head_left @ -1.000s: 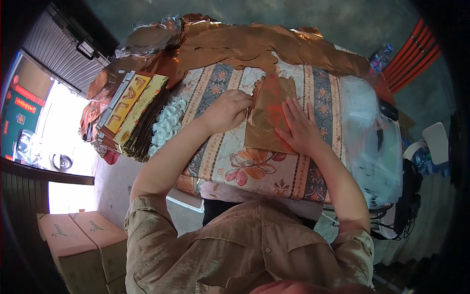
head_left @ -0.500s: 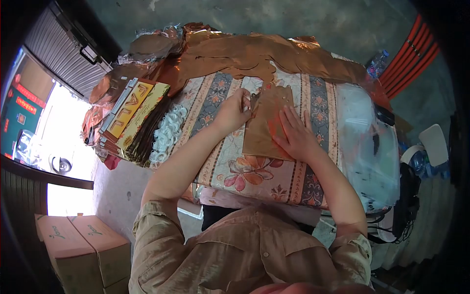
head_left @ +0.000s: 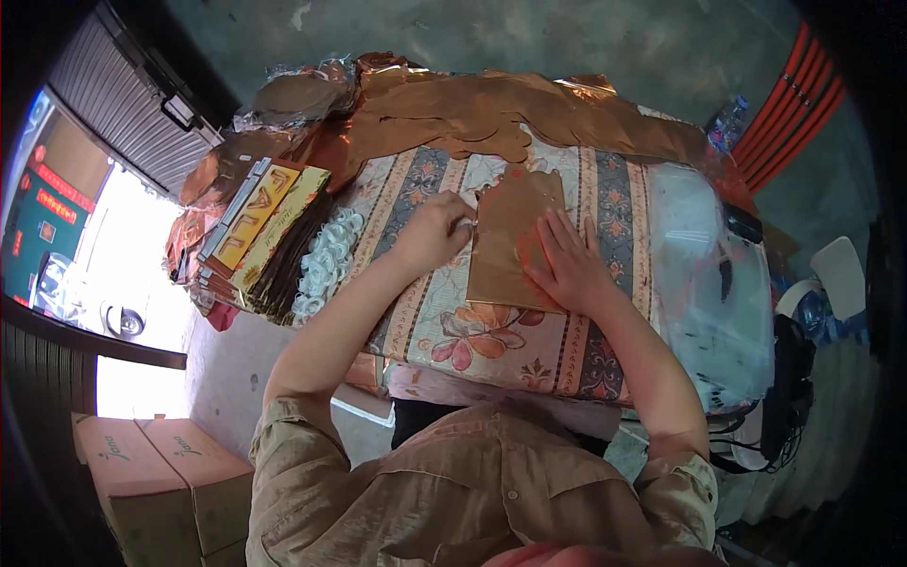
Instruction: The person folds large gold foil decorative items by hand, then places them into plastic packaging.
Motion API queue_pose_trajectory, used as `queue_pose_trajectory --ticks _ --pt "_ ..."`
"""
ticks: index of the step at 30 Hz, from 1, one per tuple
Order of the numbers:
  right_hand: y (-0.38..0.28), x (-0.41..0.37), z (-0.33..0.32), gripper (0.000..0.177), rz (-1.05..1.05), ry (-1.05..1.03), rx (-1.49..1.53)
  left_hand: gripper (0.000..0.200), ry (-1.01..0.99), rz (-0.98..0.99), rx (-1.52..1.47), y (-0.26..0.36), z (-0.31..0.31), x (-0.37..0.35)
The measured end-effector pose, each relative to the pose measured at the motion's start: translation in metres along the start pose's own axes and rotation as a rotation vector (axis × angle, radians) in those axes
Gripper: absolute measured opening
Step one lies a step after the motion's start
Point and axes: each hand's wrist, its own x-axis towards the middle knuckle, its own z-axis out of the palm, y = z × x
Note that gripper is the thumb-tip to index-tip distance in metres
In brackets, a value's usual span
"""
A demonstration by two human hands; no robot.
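Observation:
A flat brown bag point(head_left: 505, 250) with a scalloped top edge lies on the patterned tablecloth point(head_left: 444, 321). My right hand point(head_left: 572, 265) rests on its right side, fingers spread. Just left of the bag's upper left edge is my left hand point(head_left: 435, 231), its fingers curled together; whatever they pinch is too small to make out. Behind the bag, a long spread of brown, shiny sheets point(head_left: 444, 104) covers the back of the table. White looped cords point(head_left: 327, 260) lie in a heap left of my left forearm, beside a stack of printed "FALL" bags point(head_left: 269, 222).
Clear plastic sheeting point(head_left: 709, 274) covers the table's right end, with a dark object point(head_left: 743, 224) on it. A plastic bottle point(head_left: 729, 123) and red chairs point(head_left: 789, 109) are at the back right. Cardboard boxes point(head_left: 156, 458) stand on the floor at the lower left.
My left hand has moved a little left and down, away from the bag's upper edge. The bag's top now shows apart from the brown sheets. My right hand has hardly moved.

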Motion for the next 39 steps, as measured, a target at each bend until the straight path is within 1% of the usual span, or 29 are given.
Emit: queue_pose_trajectory --ticks 1,3,7,9,14,16,18,21,25,27,30,32,33,35,36,38,39 --pt "0.001 0.001 0.001 0.075 -0.006 0.000 0.002 0.020 0.002 -0.005 0.003 0.000 -0.002 -0.001" --pt "0.003 0.000 0.006 0.075 -0.017 0.038 0.010 0.026 -0.032 0.149 0.129 0.002 -0.003 -0.007" --pt "0.002 0.000 0.003 0.075 -0.008 0.017 0.003 0.027 -0.034 0.171 0.137 -0.004 -0.002 -0.009" --pt "0.003 -0.001 0.004 0.075 -0.018 0.039 0.017 0.026 -0.018 0.208 0.131 -0.007 -0.001 -0.008" --pt "0.000 0.000 -0.004 0.075 -0.003 -0.015 0.053 0.027 -0.016 0.150 0.087 -0.009 -0.002 -0.004" --pt "-0.002 0.002 -0.006 0.076 0.012 -0.039 0.068 0.026 -0.042 0.180 0.102 -0.010 -0.001 -0.003" --pt "-0.002 0.001 -0.008 0.076 0.017 -0.057 0.018 0.026 -0.047 0.204 0.114 -0.012 -0.002 -0.002" --pt "0.002 0.001 -0.003 0.078 -0.003 -0.042 0.010 0.026 -0.071 0.220 0.143 -0.011 -0.003 0.000" --pt "0.002 -0.001 -0.002 0.077 -0.002 -0.044 0.029 0.023 -0.067 0.208 0.085 -0.011 -0.002 0.002" --pt "0.003 0.000 0.000 0.076 -0.020 -0.007 0.019 0.023 -0.068 0.209 0.085 -0.014 -0.002 0.004" --pt "0.002 -0.001 -0.002 0.075 -0.009 -0.014 -0.018 0.019 -0.045 0.199 0.030 -0.018 0.004 0.010" --pt "0.003 -0.001 -0.002 0.075 -0.011 -0.004 -0.012 0.017 -0.027 0.025 -0.054 -0.020 0.007 0.012" --pt "0.003 -0.001 0.000 0.075 -0.020 0.007 -0.003 0.017 -0.033 0.025 -0.059 -0.015 0.006 0.013" --pt "0.002 0.000 0.000 0.076 -0.014 0.003 0.009 0.019 -0.069 -0.164 -0.060 0.003 0.004 0.014" --pt "0.003 -0.001 -0.001 0.076 -0.016 0.003 0.019 0.019 -0.076 -0.162 -0.069 0.005 0.008 0.013" --pt "0.002 -0.004 -0.001 0.076 -0.016 0.004 0.023 0.023 -0.044 -0.225 -0.024 0.005 0.009 0.011" --pt "0.002 -0.001 -0.002 0.076 -0.026 0.017 0.023 0.023 -0.044 -0.216 -0.020 0.003 0.011 0.010"
